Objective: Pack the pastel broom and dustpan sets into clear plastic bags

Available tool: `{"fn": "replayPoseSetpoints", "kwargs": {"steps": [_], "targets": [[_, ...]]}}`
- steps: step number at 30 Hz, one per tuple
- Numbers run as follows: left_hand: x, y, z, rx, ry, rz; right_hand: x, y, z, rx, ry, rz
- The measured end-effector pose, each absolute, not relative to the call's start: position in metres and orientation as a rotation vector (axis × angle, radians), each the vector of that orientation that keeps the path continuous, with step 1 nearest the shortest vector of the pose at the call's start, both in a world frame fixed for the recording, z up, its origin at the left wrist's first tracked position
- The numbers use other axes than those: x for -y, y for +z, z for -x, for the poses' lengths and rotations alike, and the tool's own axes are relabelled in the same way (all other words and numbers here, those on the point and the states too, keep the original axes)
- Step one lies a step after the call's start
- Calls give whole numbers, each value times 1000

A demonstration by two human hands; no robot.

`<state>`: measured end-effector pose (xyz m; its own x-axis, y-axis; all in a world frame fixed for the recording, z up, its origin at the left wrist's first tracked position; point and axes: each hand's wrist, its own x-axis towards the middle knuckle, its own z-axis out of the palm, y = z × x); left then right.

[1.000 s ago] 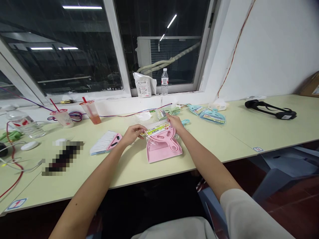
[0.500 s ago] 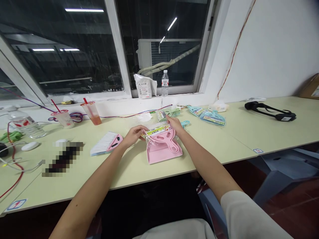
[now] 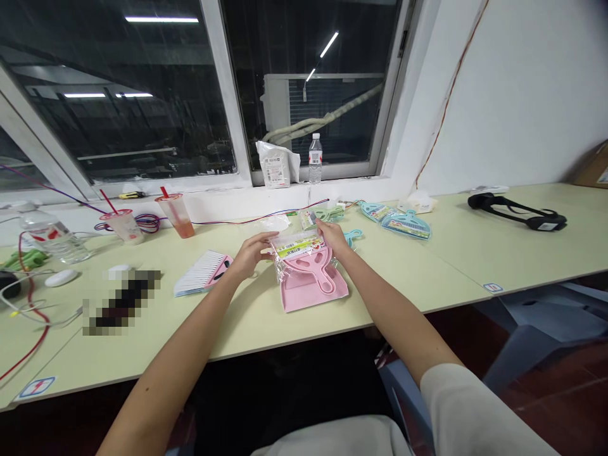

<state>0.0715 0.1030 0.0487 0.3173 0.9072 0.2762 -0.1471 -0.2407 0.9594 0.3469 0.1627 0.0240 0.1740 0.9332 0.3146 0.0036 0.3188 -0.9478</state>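
A pink dustpan (image 3: 311,296) lies near the table's front edge, partly under a clear plastic bag (image 3: 299,244) with a yellow-green printed label. The bag covers the upper part of a pink piece with a looped handle (image 3: 324,278). My left hand (image 3: 251,253) has its fingers closed on the bag's upper left corner. At the upper right, my right hand (image 3: 331,235) pinches the bag's other corner. To the left of my left hand rests a brush with white bristles (image 3: 197,272) and a pink end.
Blue packaged dustpans (image 3: 406,223) lie at the back right, near black headgear (image 3: 517,212). Two cups with red straws (image 3: 175,215) and a large bottle (image 3: 52,234) stand at the left. Cables run along the back. A small bottle (image 3: 315,159) stands on the sill.
My left hand has moved slightly up, and the bag's left side is raised and spread flatter. The handled pink piece has shifted a little left. My right hand stays nearly in place.
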Motion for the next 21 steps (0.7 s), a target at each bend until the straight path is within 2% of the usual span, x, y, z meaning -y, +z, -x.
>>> {"fn": "replayPoseSetpoints", "kwargs": {"steps": [12,21], "targets": [[-102,42,-87,-1002,1221,-1240,-152,25,-331,1271,710,893],[-105,40,-85,-1049,1292,-1294,-142,36,-337,1587,250,1019]]}}
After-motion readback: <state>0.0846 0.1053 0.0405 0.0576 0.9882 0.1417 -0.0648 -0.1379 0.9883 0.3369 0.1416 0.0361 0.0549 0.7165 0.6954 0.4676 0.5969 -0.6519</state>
